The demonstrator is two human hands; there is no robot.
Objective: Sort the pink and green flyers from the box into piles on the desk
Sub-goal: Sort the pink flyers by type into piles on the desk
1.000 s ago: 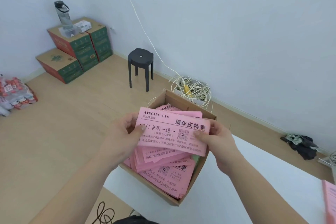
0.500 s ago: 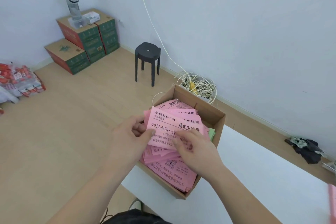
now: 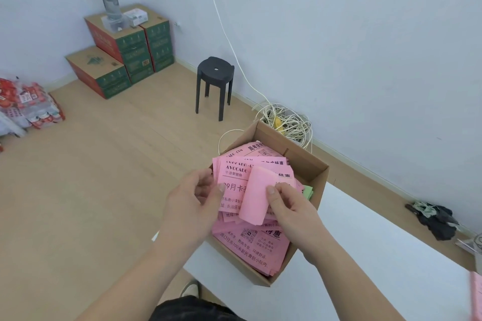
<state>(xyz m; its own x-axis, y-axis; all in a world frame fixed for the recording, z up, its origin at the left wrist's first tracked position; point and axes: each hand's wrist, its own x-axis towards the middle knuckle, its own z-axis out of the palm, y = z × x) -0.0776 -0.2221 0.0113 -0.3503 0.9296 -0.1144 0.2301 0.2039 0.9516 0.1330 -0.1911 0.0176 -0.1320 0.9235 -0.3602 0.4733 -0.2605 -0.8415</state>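
Observation:
An open cardboard box (image 3: 311,164) stands at the left end of the white desk (image 3: 365,255), filled with pink flyers (image 3: 250,245). A sliver of green flyer (image 3: 307,191) shows at the box's right wall. My left hand (image 3: 191,202) holds a small stack of pink flyers (image 3: 234,177) above the box, thumb on top. My right hand (image 3: 289,207) pinches the top pink flyer (image 3: 254,195) and curls its right side over to the left, blank back showing.
The edge of a pink pile (image 3: 476,294) lies at the desk's far right. On the floor are a black stool (image 3: 215,75), a cable tangle (image 3: 287,122), stacked cartons (image 3: 125,49) with a bottle on top, red packets (image 3: 26,104) and dark cloth (image 3: 435,216).
My right hand slid from the stack's right edge onto the top flyer and has bent it over leftward. The view shifted a little; the left hand keeps its hold.

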